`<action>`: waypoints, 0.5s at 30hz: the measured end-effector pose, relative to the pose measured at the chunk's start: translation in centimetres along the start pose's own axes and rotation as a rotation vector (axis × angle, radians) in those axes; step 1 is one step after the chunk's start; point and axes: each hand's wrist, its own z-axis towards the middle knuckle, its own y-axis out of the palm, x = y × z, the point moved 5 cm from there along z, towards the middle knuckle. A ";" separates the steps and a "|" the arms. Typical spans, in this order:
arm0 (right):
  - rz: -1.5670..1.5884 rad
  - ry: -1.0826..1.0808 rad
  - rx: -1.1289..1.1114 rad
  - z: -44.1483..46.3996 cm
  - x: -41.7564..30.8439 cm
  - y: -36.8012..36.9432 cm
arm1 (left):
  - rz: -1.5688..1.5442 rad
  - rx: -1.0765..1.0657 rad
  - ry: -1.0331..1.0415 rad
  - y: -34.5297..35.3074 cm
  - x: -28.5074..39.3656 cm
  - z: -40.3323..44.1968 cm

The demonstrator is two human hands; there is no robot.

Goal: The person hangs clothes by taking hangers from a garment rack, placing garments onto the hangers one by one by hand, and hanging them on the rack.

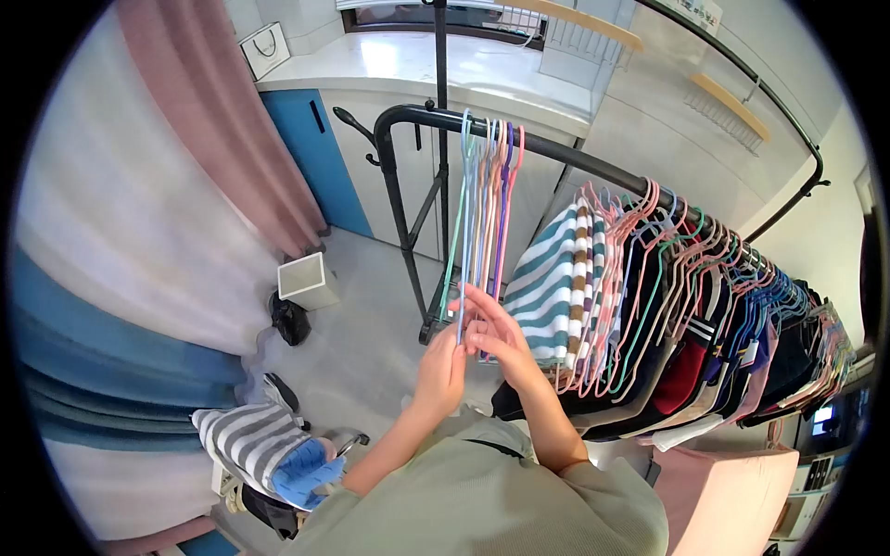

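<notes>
Several empty hangers [482, 199] in blue, green, white, purple and pink hang in a bunch near the end of a black clothes rack [547, 148]. My left hand [440, 371] is closed, pinching the lower end of a light blue hanger [462, 278] between thumb and fingers. Close against it on the right, my right hand [503, 335] has its fingers parted, the fingertips reaching to the same hanger's lower part. Beside the right hand hangs a teal-and-white striped garment [542, 292]. The exact contact of the right fingertips is partly hidden.
Many clothes on hangers [686, 343] fill the rack to the right. A chair with a striped garment [250, 440] stands lower left. A white bin [309, 281] and black bag [289, 320] sit by the curtains [199, 120]. A pink-covered box [728, 486] is lower right.
</notes>
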 end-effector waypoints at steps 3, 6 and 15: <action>-0.041 -0.006 -0.117 -0.6 -0.3 0.4 | -0.094 0.080 0.017 -0.1 0.2 -1.4; -0.156 0.006 -0.297 -1.8 -0.2 1.2 | -0.086 0.219 0.107 -0.7 0.3 -3.6; -0.163 0.131 -0.528 -4.4 0.8 3.3 | 0.030 0.433 0.042 -1.5 -0.7 -11.2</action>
